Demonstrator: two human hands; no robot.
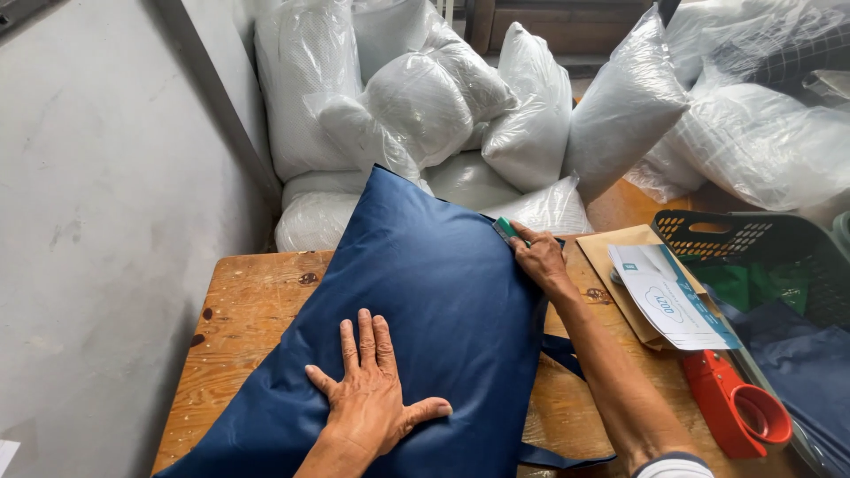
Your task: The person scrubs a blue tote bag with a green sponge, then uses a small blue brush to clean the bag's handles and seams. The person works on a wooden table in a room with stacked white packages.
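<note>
While flat: two hands point(443, 336), one cushion point(425, 292)

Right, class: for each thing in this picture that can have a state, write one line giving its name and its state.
Navy pillow: stuffed, lying flat on the wooden table.
Left hand: open, fingers spread, pressing on the pillow.
Right hand: pinching a small green item at the pillow's edge.
Red tape dispenser: lying unheld on the table.
Black basket: open, holding cloth.
White bagged pillows: sealed in plastic, piled.
</note>
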